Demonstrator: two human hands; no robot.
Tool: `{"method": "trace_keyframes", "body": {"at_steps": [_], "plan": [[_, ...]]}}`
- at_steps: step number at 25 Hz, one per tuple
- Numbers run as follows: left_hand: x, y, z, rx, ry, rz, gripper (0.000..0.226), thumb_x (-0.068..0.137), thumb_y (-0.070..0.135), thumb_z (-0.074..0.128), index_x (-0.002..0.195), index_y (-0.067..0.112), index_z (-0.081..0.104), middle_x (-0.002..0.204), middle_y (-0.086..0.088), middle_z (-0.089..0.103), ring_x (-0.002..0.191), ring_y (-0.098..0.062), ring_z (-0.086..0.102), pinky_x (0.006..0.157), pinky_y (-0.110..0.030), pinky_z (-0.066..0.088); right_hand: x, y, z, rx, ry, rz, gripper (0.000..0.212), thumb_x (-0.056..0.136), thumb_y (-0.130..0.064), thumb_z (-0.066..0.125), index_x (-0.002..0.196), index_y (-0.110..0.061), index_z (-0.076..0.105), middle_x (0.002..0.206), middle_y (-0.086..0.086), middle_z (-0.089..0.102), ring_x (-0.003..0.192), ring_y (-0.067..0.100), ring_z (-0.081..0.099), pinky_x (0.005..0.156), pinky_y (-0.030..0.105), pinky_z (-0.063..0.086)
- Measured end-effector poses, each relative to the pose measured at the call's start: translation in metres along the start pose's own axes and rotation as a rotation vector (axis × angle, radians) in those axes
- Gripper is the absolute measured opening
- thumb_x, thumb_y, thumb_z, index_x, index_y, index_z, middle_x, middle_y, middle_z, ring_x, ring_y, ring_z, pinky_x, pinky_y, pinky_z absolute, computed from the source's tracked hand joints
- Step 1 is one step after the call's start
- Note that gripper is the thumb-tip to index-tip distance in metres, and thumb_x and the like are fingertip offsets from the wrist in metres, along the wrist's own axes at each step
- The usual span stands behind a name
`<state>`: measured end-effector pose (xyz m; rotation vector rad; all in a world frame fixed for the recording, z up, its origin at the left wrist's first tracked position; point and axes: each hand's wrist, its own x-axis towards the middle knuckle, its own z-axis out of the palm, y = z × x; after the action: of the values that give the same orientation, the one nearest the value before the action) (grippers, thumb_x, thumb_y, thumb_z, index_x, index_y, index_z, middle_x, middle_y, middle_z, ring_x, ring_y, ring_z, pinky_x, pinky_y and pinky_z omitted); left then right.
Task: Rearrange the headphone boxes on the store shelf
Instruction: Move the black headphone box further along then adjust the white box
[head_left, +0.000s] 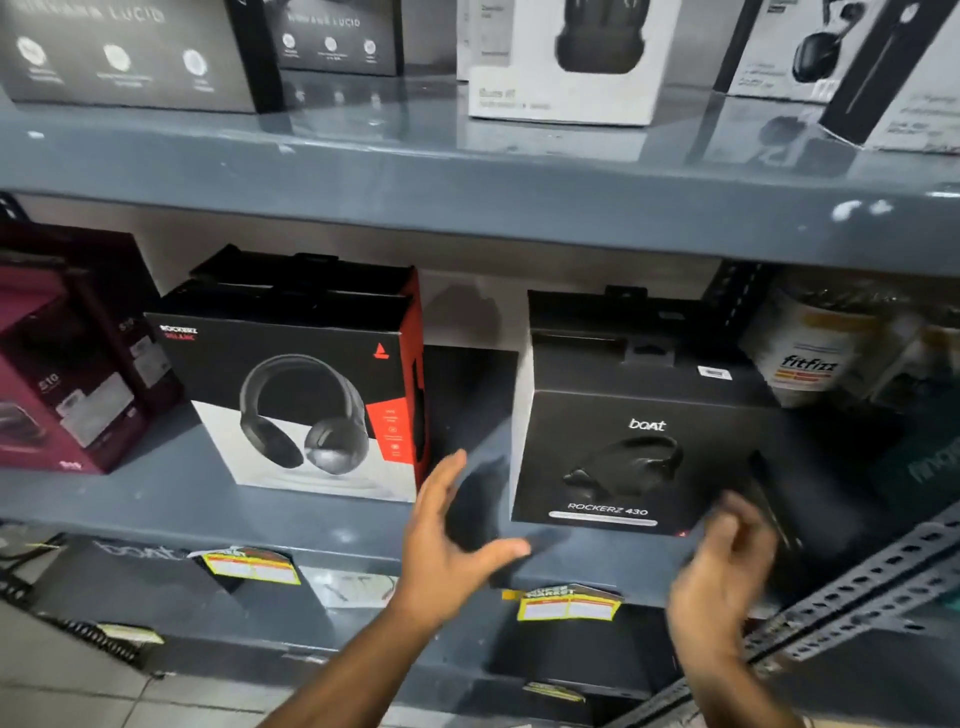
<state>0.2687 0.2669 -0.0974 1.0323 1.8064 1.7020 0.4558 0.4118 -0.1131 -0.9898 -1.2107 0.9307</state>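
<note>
On middle shelf (156, 499): black Rockerz 430 box (618, 457) upright at front edge, right of centre.
Left hand (447, 540): spread open, empty, just left of box.
Right hand (722, 566): blurred, loosely open, at box's right corner; contact unclear.
Neighbour: red-sided box (311, 395) apart, gap between.
Advice: clamp both sides evenly, slide square, avoid tipping.

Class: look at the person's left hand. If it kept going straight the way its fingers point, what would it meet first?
The left hand points up and back into the gap between the red-sided box and the black Rockerz 430 box. The gap looks free, probably as far as the shelf's back wall; depth is unclear.
</note>
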Motion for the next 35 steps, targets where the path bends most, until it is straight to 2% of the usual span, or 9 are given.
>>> {"method": "trace_keyframes", "body": {"at_steps": [3, 6, 12, 14, 18, 22, 24, 30, 35], "plan": [[-0.030, -0.005, -0.076, 0.045, 0.252, 0.162, 0.097, 0.048, 0.058, 0.086, 0.127, 0.028, 0.040, 0.141, -0.014, 0.045, 0.134, -0.017, 0.044, 0.114, -0.032, 0.032, -0.083, -0.018, 0.039, -0.095, -0.447, -0.192, 0.030, 0.085, -0.056, 0.053, 0.100, -0.033, 0.065, 0.100, -0.008, 0.063, 0.094, 0.012, 0.060, 0.086, 0.035, 0.047], [0.002, -0.011, -0.181, 0.088, 0.484, 0.108, 0.131, 0.041, 0.071, 0.080, 0.143, 0.011, 0.022, 0.154, -0.017, 0.025, 0.142, -0.021, 0.028, 0.120, -0.035, 0.020, -0.113, -0.046, 0.132, -0.103, -0.682, -0.236, 0.054, 0.084, -0.053, 0.054, 0.124, -0.018, 0.056, 0.127, -0.006, 0.056, 0.121, 0.006, 0.052, 0.102, 0.022, 0.038], [0.080, -0.027, -0.264, 0.085, 0.027, -0.121, 0.143, 0.043, 0.034, 0.091, 0.153, 0.015, 0.001, 0.146, 0.026, 0.012, 0.128, 0.015, 0.031, 0.096, 0.004, 0.028, -0.075, -0.049, 0.229, 0.069, -0.445, 0.072, 0.048, 0.090, -0.052, 0.042, 0.134, -0.034, 0.041, 0.148, 0.006, 0.040, 0.109, -0.019, 0.048, 0.098, 0.005, 0.034], [0.094, -0.043, -0.270, 0.016, -0.105, -0.183, 0.144, 0.037, 0.032, 0.094, 0.153, 0.021, 0.009, 0.150, 0.011, 0.039, 0.126, 0.003, 0.048, 0.101, -0.013, 0.042, -0.067, -0.031, 0.232, 0.045, -0.519, 0.099, 0.036, 0.100, -0.026, 0.037, 0.132, -0.042, 0.043, 0.145, 0.014, 0.046, 0.098, -0.022, 0.051, 0.088, 0.000, 0.035], [0.103, -0.053, -0.281, 0.067, -0.278, -0.178, 0.120, 0.039, 0.021, 0.091, 0.143, 0.021, 0.030, 0.121, 0.017, 0.062, 0.106, 0.012, 0.061, 0.094, -0.016, 0.050, -0.077, -0.015, 0.233, 0.168, -0.557, 0.292, 0.091, 0.050, -0.090, 0.054, 0.123, -0.036, 0.056, 0.108, -0.027, 0.068, 0.105, -0.014, 0.057, 0.096, 0.016, 0.043], [0.114, -0.061, -0.283, 0.051, -0.249, -0.216, 0.102, 0.038, 0.017, 0.094, 0.128, 0.027, 0.048, 0.105, 0.015, 0.074, 0.103, 0.000, 0.068, 0.083, -0.018, 0.053, -0.096, -0.005, 0.250, 0.114, -0.411, 0.412, 0.093, 0.056, -0.092, 0.043, 0.112, -0.021, 0.065, 0.107, -0.002, 0.068, 0.110, 0.022, 0.061, 0.102, 0.035, 0.046], [0.116, -0.066, -0.281, 0.036, -0.184, -0.243, 0.080, 0.043, 0.007, 0.092, 0.112, 0.028, 0.058, 0.095, 0.017, 0.077, 0.091, -0.003, 0.072, 0.073, -0.018, 0.055, -0.103, -0.010, 0.256, 0.130, -0.298, 0.359, 0.086, 0.077, -0.076, 0.036, 0.119, -0.004, 0.058, 0.103, 0.007, 0.063, 0.105, 0.029, 0.059, 0.088, 0.019, 0.049], [0.118, -0.076, -0.281, 0.040, -0.039, -0.297, 0.068, 0.037, 0.027, 0.093, 0.097, 0.008, 0.068, 0.094, -0.006, 0.078, 0.084, -0.015, 0.073, 0.072, -0.026, 0.057, -0.117, -0.019, 0.273, 0.092, -0.223, 0.187, 0.077, 0.061, -0.091, 0.040, 0.091, -0.024, 0.063, 0.082, -0.010, 0.069, 0.074, -0.004, 0.061, 0.075, 0.023, 0.049], [0.118, -0.077, -0.278, 0.050, -0.023, -0.299, 0.070, 0.035, 0.030, 0.093, 0.097, 0.009, 0.068, 0.095, -0.007, 0.077, 0.088, -0.021, 0.072, 0.073, -0.028, 0.057, -0.115, -0.017, 0.276, 0.084, -0.172, 0.163, 0.063, 0.065, -0.089, 0.038, 0.077, -0.035, 0.069, 0.067, -0.020, 0.067, 0.063, -0.002, 0.055, 0.065, 0.021, 0.046]]}}
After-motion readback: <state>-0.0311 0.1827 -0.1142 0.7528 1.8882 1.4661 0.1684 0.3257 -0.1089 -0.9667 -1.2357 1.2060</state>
